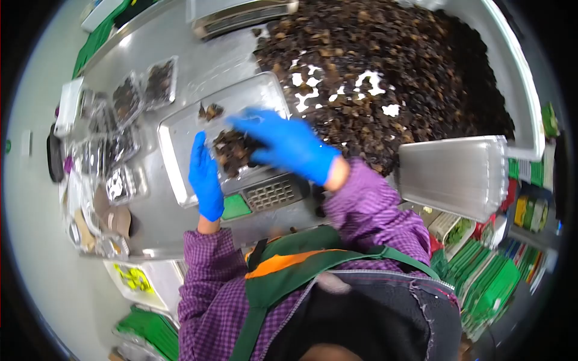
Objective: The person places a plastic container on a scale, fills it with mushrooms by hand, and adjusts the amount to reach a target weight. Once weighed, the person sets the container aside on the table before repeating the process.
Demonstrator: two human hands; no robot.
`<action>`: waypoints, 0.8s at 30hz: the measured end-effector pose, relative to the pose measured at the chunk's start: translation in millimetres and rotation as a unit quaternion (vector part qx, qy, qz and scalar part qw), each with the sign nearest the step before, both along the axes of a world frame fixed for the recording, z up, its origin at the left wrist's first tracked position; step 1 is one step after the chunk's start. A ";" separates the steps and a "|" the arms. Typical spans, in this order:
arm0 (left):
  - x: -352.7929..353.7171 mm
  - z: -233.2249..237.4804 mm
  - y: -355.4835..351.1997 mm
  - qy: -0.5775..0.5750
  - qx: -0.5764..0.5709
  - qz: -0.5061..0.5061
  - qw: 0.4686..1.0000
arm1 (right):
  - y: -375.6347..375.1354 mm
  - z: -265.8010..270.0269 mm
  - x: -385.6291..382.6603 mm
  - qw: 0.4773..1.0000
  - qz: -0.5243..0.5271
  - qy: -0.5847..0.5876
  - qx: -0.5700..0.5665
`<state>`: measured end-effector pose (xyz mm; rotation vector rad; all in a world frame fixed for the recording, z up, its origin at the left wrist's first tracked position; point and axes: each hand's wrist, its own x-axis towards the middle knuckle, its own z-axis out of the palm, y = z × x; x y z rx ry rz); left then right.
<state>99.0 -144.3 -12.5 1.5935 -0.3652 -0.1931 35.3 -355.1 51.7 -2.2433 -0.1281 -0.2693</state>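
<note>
My left hand [206, 180], in a blue glove, stands beside a small heap of dark brown pieces [229, 157] that look like wood ear mushrooms. Its fingers are stretched out and hold nothing visible. Over the right side of that heap reaches my right hand [295, 147], also gloved in blue and blurred at the fingertips. Its thumb and fingers are spread apart. Clear plastic shows at the heap's lower edge. Beneath lies a shiny metal tray [174, 162] on a scale with a green display [236, 206] and a keypad [271, 195]. A smaller clump [211, 112] rests on the tray's far part.
A large mass of the same dark pieces [385, 66] fills a white-walled bin [524, 78] at right. Stacked clear plastic containers [451, 174] stand at its near edge. Filled clear packs [160, 81] lie left on the metal table [205, 60]. A metal box [241, 18] is behind.
</note>
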 end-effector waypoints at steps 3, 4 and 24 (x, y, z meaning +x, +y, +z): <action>1.8 3.6 11.3 0.028 -0.011 0.013 0.999 | -64.4 -31.5 -20.9 0.977 -0.196 0.034 0.083; 2.6 5.6 16.4 0.025 -0.009 0.027 0.999 | -98.4 -64.8 -36.8 0.963 -0.232 0.011 -0.136; 2.4 47.5 2.5 -0.148 0.084 -0.050 0.984 | -11.0 17.7 -1.1 1.000 0.002 -0.028 -0.003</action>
